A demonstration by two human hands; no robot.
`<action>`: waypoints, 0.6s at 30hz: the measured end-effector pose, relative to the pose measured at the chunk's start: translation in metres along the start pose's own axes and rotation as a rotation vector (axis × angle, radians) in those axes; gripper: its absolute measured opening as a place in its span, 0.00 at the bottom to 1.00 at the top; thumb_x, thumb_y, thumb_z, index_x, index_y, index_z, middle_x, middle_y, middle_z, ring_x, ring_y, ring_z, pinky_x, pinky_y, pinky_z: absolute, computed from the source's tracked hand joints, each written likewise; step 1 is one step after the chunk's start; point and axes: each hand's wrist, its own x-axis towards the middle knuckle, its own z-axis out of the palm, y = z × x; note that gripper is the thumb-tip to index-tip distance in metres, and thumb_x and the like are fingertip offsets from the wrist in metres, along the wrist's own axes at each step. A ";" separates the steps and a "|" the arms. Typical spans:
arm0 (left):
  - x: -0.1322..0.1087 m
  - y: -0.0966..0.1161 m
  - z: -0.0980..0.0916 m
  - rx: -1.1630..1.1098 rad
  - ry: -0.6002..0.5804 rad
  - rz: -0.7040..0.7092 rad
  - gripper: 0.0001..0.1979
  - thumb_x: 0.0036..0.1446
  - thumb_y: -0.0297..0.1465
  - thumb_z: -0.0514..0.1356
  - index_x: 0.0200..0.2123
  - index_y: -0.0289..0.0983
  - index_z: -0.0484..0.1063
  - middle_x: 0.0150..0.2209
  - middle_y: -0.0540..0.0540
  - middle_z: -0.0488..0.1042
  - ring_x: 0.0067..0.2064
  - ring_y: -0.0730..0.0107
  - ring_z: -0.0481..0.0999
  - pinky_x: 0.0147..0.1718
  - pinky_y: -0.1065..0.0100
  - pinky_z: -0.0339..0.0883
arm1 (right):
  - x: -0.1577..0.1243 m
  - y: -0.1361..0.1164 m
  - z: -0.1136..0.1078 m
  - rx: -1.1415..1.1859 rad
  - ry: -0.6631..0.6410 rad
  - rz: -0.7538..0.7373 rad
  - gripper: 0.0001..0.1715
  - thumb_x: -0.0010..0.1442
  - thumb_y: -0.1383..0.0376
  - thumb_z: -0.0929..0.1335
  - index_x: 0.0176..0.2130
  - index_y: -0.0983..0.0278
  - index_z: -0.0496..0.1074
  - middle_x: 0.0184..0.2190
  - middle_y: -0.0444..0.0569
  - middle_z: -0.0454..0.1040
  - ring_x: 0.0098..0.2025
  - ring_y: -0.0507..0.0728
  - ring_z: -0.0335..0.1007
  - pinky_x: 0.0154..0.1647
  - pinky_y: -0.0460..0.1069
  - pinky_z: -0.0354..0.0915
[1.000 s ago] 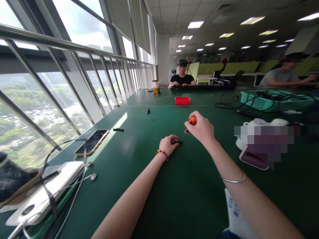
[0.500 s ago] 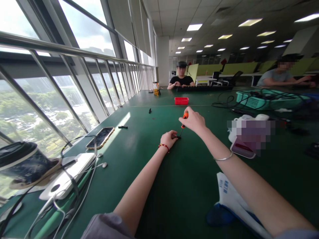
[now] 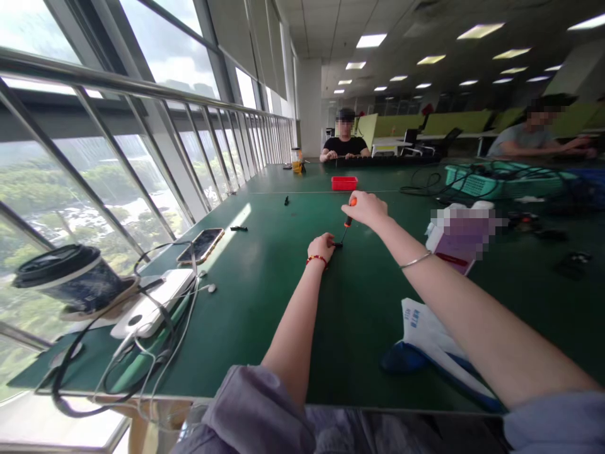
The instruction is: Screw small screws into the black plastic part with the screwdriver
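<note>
My right hand [image 3: 367, 210] is closed around the top of an orange and black screwdriver [image 3: 348, 221], its shaft slanting down to the left. The screwdriver's tip meets a small black part [image 3: 338, 244] on the green table [image 3: 265, 302]. Fingers of my left hand [image 3: 322, 246] pinch that part's left end against the table top; the fingers hide some of it. Farther off to the left lie two more small black pieces, a longer one [image 3: 239, 228] and a shorter one [image 3: 286, 200].
A red tray [image 3: 344, 183] stands ahead, and a teal basket [image 3: 508, 183] with black cables is at far right. At left are a phone [image 3: 201, 246], a white power bank [image 3: 154, 304], earphones and a lidded cup [image 3: 78, 277]. A blue-and-white glove [image 3: 435, 337] lies under my right forearm. Two people sit beyond.
The camera view has shifted, bringing the table's near edge into sight. My right hand has moved higher on the screwdriver's handle, showing more of it. My left hand keeps hold of the part.
</note>
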 end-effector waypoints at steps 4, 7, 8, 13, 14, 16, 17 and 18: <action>0.003 -0.005 0.000 -0.031 -0.009 0.025 0.16 0.50 0.24 0.62 0.44 0.38 0.71 0.40 0.48 0.78 0.43 0.69 0.76 0.43 0.69 0.69 | -0.001 -0.004 0.005 0.008 0.012 -0.015 0.20 0.54 0.51 0.61 0.40 0.59 0.70 0.37 0.52 0.75 0.39 0.63 0.71 0.35 0.53 0.61; 0.009 -0.012 -0.002 -0.050 -0.022 0.063 0.15 0.50 0.24 0.62 0.43 0.38 0.71 0.39 0.48 0.78 0.41 0.69 0.76 0.43 0.69 0.70 | 0.002 -0.005 0.009 -0.021 0.053 -0.024 0.22 0.59 0.49 0.57 0.33 0.60 0.71 0.34 0.53 0.75 0.37 0.62 0.71 0.34 0.53 0.60; 0.011 -0.014 -0.003 -0.063 -0.028 0.078 0.15 0.49 0.24 0.63 0.43 0.38 0.72 0.38 0.48 0.78 0.40 0.70 0.76 0.43 0.69 0.70 | 0.004 -0.005 0.010 -0.024 0.066 -0.030 0.20 0.59 0.51 0.57 0.33 0.60 0.70 0.34 0.52 0.75 0.37 0.61 0.71 0.33 0.52 0.59; 0.021 -0.028 -0.004 -0.165 -0.060 0.173 0.16 0.49 0.24 0.63 0.43 0.35 0.72 0.36 0.47 0.78 0.38 0.71 0.77 0.42 0.69 0.71 | 0.013 -0.001 0.014 0.118 0.030 -0.010 0.16 0.52 0.55 0.63 0.40 0.58 0.66 0.31 0.47 0.74 0.32 0.59 0.69 0.28 0.49 0.56; 0.022 -0.030 -0.004 -0.170 -0.061 0.184 0.16 0.48 0.24 0.63 0.43 0.35 0.72 0.36 0.47 0.78 0.38 0.71 0.77 0.42 0.69 0.71 | 0.014 0.000 0.015 0.150 0.008 -0.007 0.15 0.53 0.53 0.62 0.37 0.58 0.66 0.30 0.47 0.74 0.31 0.58 0.68 0.27 0.49 0.55; 0.024 -0.033 -0.003 -0.161 -0.067 0.200 0.15 0.48 0.24 0.62 0.43 0.35 0.72 0.36 0.47 0.78 0.37 0.71 0.77 0.41 0.69 0.71 | 0.015 0.004 0.017 0.174 0.006 -0.001 0.19 0.56 0.49 0.58 0.29 0.59 0.65 0.27 0.47 0.72 0.30 0.58 0.66 0.26 0.49 0.54; 0.024 -0.033 -0.003 -0.155 -0.069 0.204 0.15 0.49 0.25 0.62 0.43 0.35 0.72 0.35 0.47 0.78 0.37 0.71 0.77 0.41 0.69 0.71 | 0.016 0.006 0.018 0.180 0.027 0.003 0.21 0.56 0.48 0.57 0.26 0.60 0.64 0.25 0.47 0.71 0.29 0.58 0.66 0.26 0.49 0.53; 0.024 -0.034 -0.002 -0.150 -0.070 0.206 0.15 0.49 0.25 0.62 0.43 0.35 0.72 0.35 0.47 0.78 0.37 0.71 0.77 0.41 0.68 0.71 | 0.016 0.007 0.018 0.199 0.040 0.000 0.22 0.56 0.48 0.57 0.24 0.60 0.63 0.25 0.47 0.71 0.29 0.57 0.65 0.25 0.48 0.53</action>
